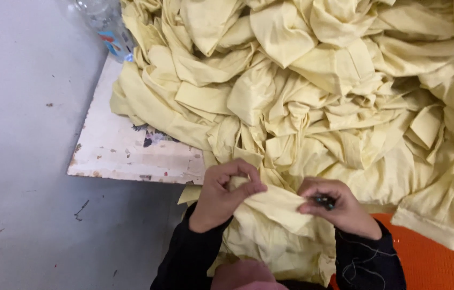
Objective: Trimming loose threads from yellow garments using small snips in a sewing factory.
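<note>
Lower middle of the head view: both hands work one yellow garment [278, 207], pulled toward the person from the heap.
Left hand [221, 196]: closed in a pinch, thumb and forefinger gripping a raised fold of the garment.
Right hand [334, 207]: curled narrow around a small dark tool [324, 201], likely thread snips, its knuckles resting on the same cloth.
Step in hand: judged as trimming or checking a seam edge, the cloth held taut between the hands.
Next move calls for: keeping the fold tight and bringing the tool's tip to the pinched edge without nicking the fabric.
Upper right: a large pile of yellow garments [318, 80] covers the bench [119, 156].
Upper left: a clear plastic bottle [106, 24] at the bench's far corner.
Lower right: an orange plastic seat [431, 263] beside the person.
</note>
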